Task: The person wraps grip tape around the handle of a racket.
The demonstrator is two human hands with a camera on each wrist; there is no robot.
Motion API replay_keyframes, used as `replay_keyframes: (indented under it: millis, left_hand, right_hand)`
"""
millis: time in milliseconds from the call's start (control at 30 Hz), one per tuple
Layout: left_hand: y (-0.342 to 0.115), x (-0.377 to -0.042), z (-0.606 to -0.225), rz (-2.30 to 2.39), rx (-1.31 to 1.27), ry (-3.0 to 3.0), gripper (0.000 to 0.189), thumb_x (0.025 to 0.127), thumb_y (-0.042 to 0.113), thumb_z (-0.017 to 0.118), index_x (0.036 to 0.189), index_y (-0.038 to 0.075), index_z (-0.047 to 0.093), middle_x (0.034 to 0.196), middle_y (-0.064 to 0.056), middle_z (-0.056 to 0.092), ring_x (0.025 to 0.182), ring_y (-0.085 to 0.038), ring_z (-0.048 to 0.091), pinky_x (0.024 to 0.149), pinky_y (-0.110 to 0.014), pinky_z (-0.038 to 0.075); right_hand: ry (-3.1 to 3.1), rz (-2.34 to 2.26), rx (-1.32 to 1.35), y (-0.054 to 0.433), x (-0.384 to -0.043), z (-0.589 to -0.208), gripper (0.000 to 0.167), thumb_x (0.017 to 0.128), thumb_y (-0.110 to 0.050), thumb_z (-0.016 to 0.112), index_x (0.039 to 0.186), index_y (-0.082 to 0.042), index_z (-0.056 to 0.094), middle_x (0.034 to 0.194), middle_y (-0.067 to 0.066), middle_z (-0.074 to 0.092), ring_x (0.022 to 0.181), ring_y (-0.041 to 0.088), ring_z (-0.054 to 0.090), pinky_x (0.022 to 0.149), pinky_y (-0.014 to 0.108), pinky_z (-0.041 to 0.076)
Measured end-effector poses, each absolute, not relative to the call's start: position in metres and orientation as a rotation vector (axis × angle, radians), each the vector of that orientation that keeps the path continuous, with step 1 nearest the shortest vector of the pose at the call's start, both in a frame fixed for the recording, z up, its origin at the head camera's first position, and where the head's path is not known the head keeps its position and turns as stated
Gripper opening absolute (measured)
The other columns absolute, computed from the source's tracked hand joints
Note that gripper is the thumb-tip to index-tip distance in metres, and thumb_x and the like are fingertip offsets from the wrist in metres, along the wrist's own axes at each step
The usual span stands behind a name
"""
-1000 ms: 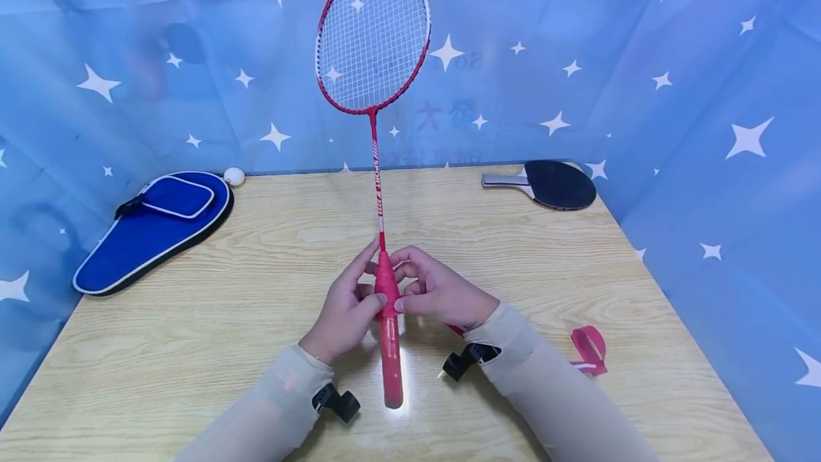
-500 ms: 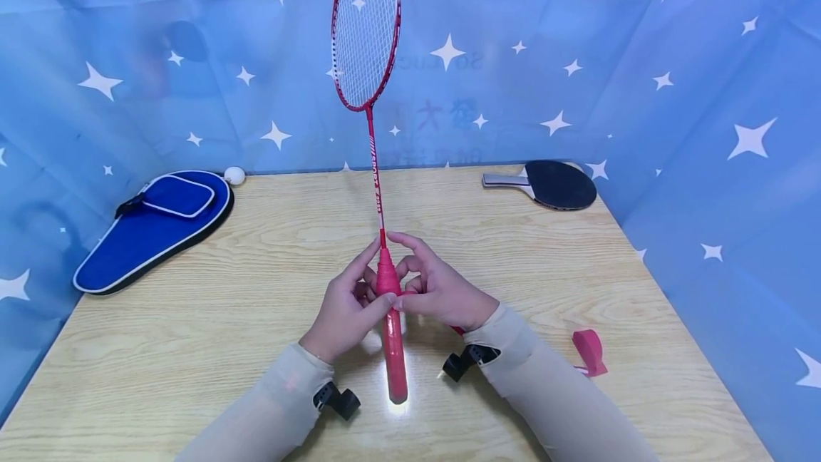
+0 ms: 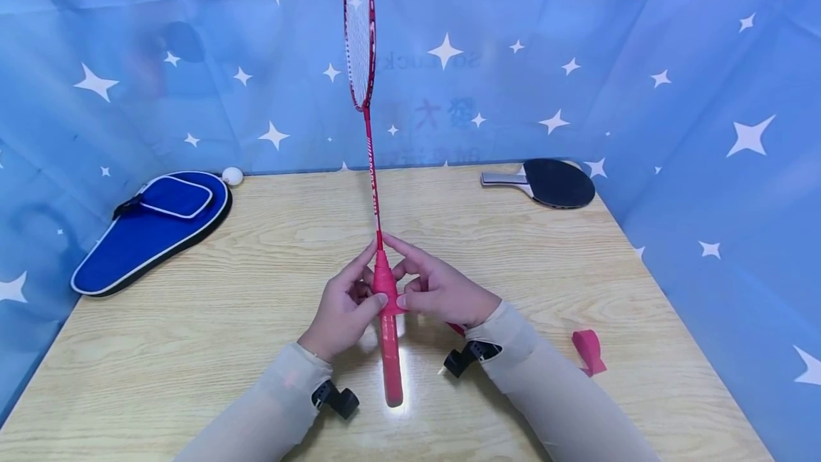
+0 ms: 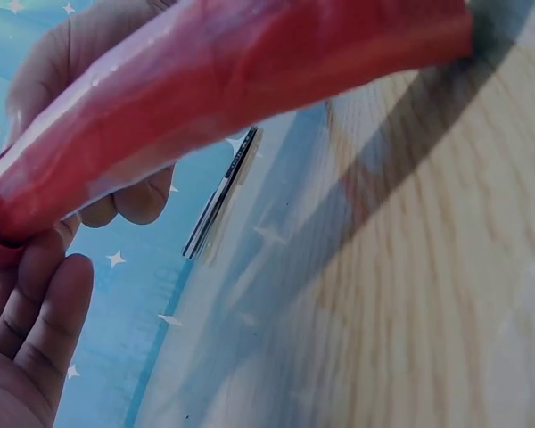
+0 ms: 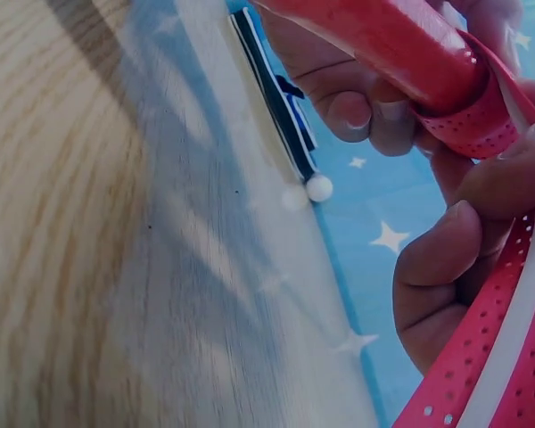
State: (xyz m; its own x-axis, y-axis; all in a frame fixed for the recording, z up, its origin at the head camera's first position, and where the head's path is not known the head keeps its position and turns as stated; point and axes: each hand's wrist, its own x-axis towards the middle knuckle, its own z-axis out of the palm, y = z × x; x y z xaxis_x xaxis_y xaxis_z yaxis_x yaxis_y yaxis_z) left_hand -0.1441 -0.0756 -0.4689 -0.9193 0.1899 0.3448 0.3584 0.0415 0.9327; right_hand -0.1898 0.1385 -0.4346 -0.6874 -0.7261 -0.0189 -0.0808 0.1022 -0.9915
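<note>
A red badminton racket (image 3: 372, 170) stands with its head up and nearly edge-on, its top cut off by the head view. My left hand (image 3: 342, 314) holds it from the left around the cone above the handle, index finger reaching up to the shaft. Opposite, my right hand (image 3: 445, 294) pinches a pink perforated grip tape (image 5: 468, 357) with a white strip along its middle. The tape wraps the upper part of the handle, and its band shows in the right wrist view. Below it, the lower handle (image 3: 391, 369) is smooth, shiny red. Some fingers are hidden behind the racket.
The tape's loose end (image 3: 589, 351) lies curled on the wooden table (image 3: 256, 348) beyond my right forearm. A blue paddle case (image 3: 144, 241) and a white ball (image 3: 232, 176) lie back left. A black table tennis paddle (image 3: 558, 182) lies back right. A blue starry curtain (image 3: 513, 20) surrounds the table.
The racket has turned about its long axis, from face-on to nearly edge-on. My right index finger has stretched up to the shaft. The tape's loose end has shifted slightly.
</note>
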Motion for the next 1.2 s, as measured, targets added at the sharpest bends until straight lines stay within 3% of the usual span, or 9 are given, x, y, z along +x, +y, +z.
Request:
replay_keyframes:
  millis: [167, 300, 600, 767, 1000, 1067, 1200]
  left_hand:
    - [-0.0762, -0.1438, -0.4701, -2.0, -0.612, -2.162, 0.084, 0.086, -0.013, 0.059, 0.163, 0.011, 0.039, 0.096, -0.018, 0.06, 0.079, -0.016, 0.059, 0.071, -0.022, 0.057]
    - [-0.0757, -0.1439, -0.4713, -2.005, -0.647, -2.145, 0.084, 0.086, -0.014, 0.057, 0.164, 0.009, 0.038, 0.096, -0.018, 0.061, 0.08, -0.015, 0.06, 0.072, -0.023, 0.058]
    - [-0.0732, -0.1456, -0.4763, -2.108, -0.683, -2.024, 0.071, 0.086, -0.016, 0.056, 0.153, -0.001, 0.042, 0.095, -0.026, 0.064, 0.079, -0.009, 0.064, 0.071, -0.021, 0.058]
    - [-0.0744, -0.1449, -0.4751, -2.097, -0.679, -2.035, 0.07, 0.086, -0.015, 0.056, 0.153, -0.001, 0.043, 0.098, -0.028, 0.066, 0.082, -0.009, 0.066, 0.072, -0.022, 0.06]
    - [-0.0766, -0.1464, -0.4723, -2.018, -0.641, -2.187, 0.078, 0.087, -0.006, 0.071, 0.158, 0.011, 0.044, 0.098, -0.017, 0.061, 0.077, -0.013, 0.061, 0.069, -0.022, 0.056]
    - [-0.077, -0.1465, -0.4715, -1.988, -0.621, -2.215, 0.079, 0.086, -0.004, 0.073, 0.159, 0.013, 0.046, 0.097, -0.015, 0.059, 0.076, -0.015, 0.058, 0.066, -0.021, 0.053]
    - [-0.0767, -0.1453, -0.4705, -1.975, -0.604, -2.201, 0.078, 0.085, -0.007, 0.072, 0.157, 0.01, 0.048, 0.092, -0.015, 0.06, 0.076, -0.015, 0.056, 0.066, -0.021, 0.051]
  right_hand:
    - [1.902, -1.625, -0.812, 0.1381, -0.1904, -0.4364, 0.1, 0.094, 0.001, 0.074, 0.166, -0.047, 0.025, 0.118, 0.017, 0.059, 0.061, 0.023, 0.052, 0.062, 0.023, 0.051]
    - [1.911, -1.64, -0.824, 0.1382, -0.1907, -0.4374, 0.1, 0.093, 0.002, 0.075, 0.166, -0.046, 0.026, 0.115, 0.017, 0.059, 0.061, 0.018, 0.052, 0.061, 0.022, 0.05]
    - [1.899, -1.662, -0.804, 0.1372, -0.1908, -0.4365, 0.098, 0.092, 0.0, 0.077, 0.165, -0.044, 0.028, 0.117, 0.017, 0.059, 0.063, 0.017, 0.055, 0.062, 0.022, 0.051]
    - [1.906, -1.661, -0.804, 0.137, -0.1905, -0.4358, 0.097, 0.092, -0.001, 0.077, 0.166, -0.042, 0.029, 0.117, 0.017, 0.06, 0.064, 0.019, 0.057, 0.062, 0.022, 0.052]
    - [1.891, -1.701, -0.772, 0.1363, -0.1896, -0.4351, 0.095, 0.093, 0.001, 0.076, 0.165, -0.037, 0.028, 0.117, 0.018, 0.061, 0.073, 0.051, 0.06, 0.063, 0.023, 0.053]
    - [1.889, -1.708, -0.772, 0.1361, -0.1896, -0.435, 0.095, 0.093, 0.002, 0.076, 0.165, -0.036, 0.028, 0.117, 0.018, 0.061, 0.075, 0.054, 0.059, 0.064, 0.023, 0.053]
    - [1.893, -1.685, -0.761, 0.1364, -0.1898, -0.4348, 0.096, 0.092, 0.0, 0.077, 0.165, -0.037, 0.027, 0.117, 0.017, 0.061, 0.069, 0.041, 0.06, 0.063, 0.023, 0.052]
